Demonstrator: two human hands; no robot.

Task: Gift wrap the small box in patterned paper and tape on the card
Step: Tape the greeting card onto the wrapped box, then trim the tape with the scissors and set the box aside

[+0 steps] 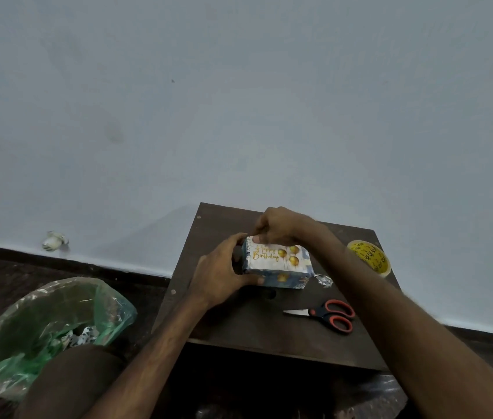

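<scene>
Wrapped small box (287, 279) sits around the middle of the dark wooden table (269, 334), closer to its far edge, in blue patterned paper. A "Happy Birthday" card (278, 257) with gold balloons lies flat on the box top and covers most of it. Left hand (219, 275) grips the box's left end: thumb along the near side, fingers wrapped over the far side. Right hand (278, 226) comes in from the right over the box, fingers curled, and thumb and fingertips close on the card's far-left corner. Can't tell if there's tape under them. A crumpled paper scrap (323, 280) lies just beside the box's right end. Scissors (326, 314) with red-and-black handles are near the table's right edge, blades closed and pointing left. Tape roll (369, 257) with a yellow core is at the far-right corner, overhanging the edge. On the floor left of the table is a bin with a green plastic liner (42, 322) and paper offcuts inside. A small white crumpled object (54, 240) sits against the wall.
</scene>
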